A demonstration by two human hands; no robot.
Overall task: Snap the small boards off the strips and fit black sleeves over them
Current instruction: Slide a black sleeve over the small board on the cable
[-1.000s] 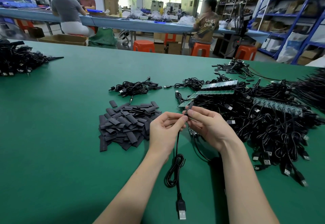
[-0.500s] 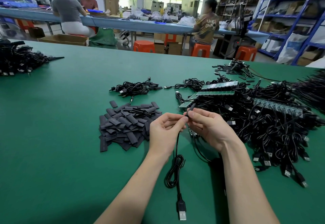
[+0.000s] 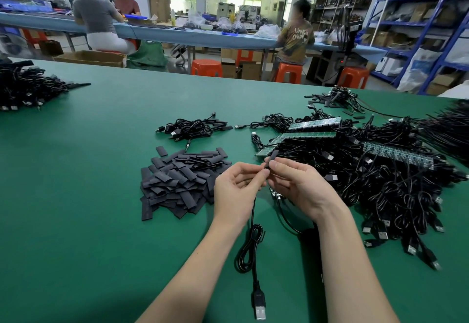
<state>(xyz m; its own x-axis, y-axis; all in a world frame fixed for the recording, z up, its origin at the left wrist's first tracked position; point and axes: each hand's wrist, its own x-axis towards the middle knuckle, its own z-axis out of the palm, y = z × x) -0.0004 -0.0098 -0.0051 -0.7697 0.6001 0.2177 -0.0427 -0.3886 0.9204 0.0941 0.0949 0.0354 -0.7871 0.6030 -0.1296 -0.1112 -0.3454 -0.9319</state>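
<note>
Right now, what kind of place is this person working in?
Likely an electronics assembly workshop: a green worktable heaped with USB cables and black sleeves, green board strips, and storage shelving behind other seated workers.

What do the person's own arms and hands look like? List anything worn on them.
Both forearms are bare up to the frame's lower edge; no sleeves show. The left hand and right hand wear no gloves, and no rings, watch, wrist strap or markings can be seen. Fingernails are short and unpainted.

2 bare forearms, left hand [image 3: 234,190] and right hand [image 3: 299,187] — both hands ungloved
</note>
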